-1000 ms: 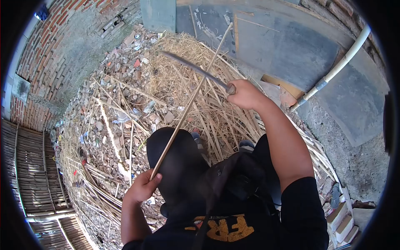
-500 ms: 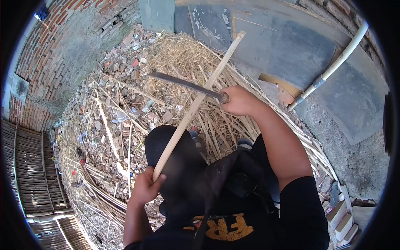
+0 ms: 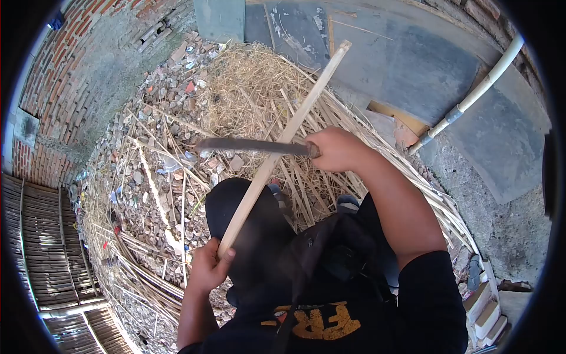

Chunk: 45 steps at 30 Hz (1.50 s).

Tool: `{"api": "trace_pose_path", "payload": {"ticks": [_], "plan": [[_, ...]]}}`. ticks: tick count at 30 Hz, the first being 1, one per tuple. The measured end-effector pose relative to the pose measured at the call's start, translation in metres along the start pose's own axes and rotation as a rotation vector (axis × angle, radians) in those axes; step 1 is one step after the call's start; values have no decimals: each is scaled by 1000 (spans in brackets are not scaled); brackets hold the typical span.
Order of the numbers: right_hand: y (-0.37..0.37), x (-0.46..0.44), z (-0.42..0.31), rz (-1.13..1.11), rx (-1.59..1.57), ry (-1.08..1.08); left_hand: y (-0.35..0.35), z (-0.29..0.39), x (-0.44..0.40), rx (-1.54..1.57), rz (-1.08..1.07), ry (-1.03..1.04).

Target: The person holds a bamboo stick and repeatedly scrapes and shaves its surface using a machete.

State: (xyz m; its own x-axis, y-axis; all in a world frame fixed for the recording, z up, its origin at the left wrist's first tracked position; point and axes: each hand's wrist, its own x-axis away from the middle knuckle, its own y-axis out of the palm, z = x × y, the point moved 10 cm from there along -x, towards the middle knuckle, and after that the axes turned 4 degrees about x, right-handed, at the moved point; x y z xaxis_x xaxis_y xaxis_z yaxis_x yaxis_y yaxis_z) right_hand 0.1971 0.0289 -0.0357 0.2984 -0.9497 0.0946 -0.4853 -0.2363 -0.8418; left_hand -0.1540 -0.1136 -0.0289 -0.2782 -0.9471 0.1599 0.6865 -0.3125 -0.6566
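My left hand [image 3: 209,266] is closed around the near end of a long pale strip of split bamboo or wood [image 3: 306,105], which slants up and away to the right. In my right hand [image 3: 334,148] is the handle of a machete [image 3: 247,145]. Its dark blade points left and lies across the strip around mid-length, slightly blurred. Whether the blade's edge bites into the strip I cannot tell. Beneath both hands lie thin shavings [image 3: 247,71] and several loose pale strips [image 3: 303,189].
Rubble [image 3: 171,130] with scattered litter covers the ground at left. A brick wall [image 3: 65,88] stands far left, above a slatted bamboo panel [image 3: 44,242]. Grey sheets [image 3: 401,59] line the back right, with a pale pipe [image 3: 483,82] slanting before them. A bundle of long strips [image 3: 141,271] lies lower left.
My right hand has come slightly down and toward me, swinging the machete's tip lower so the blade lies more level across the strip. The strip and my left hand have barely shifted.
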Motion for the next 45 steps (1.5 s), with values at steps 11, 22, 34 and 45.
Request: {"api": "trace_pose_path", "payload": {"ticks": [11, 22, 34, 45], "plan": [[-13, -8, 38, 65, -111, 207, -4, 9, 7, -135, 33, -53], [32, -23, 35, -143, -126, 179, -4, 16, 6, -219, 147, -24], [1, -14, 16, 5, -76, 130, -3, 14, 4, -203, 139, 25], [-5, -23, 43, 40, -55, 175, -4, 17, -2, -224, 119, 31]]}}
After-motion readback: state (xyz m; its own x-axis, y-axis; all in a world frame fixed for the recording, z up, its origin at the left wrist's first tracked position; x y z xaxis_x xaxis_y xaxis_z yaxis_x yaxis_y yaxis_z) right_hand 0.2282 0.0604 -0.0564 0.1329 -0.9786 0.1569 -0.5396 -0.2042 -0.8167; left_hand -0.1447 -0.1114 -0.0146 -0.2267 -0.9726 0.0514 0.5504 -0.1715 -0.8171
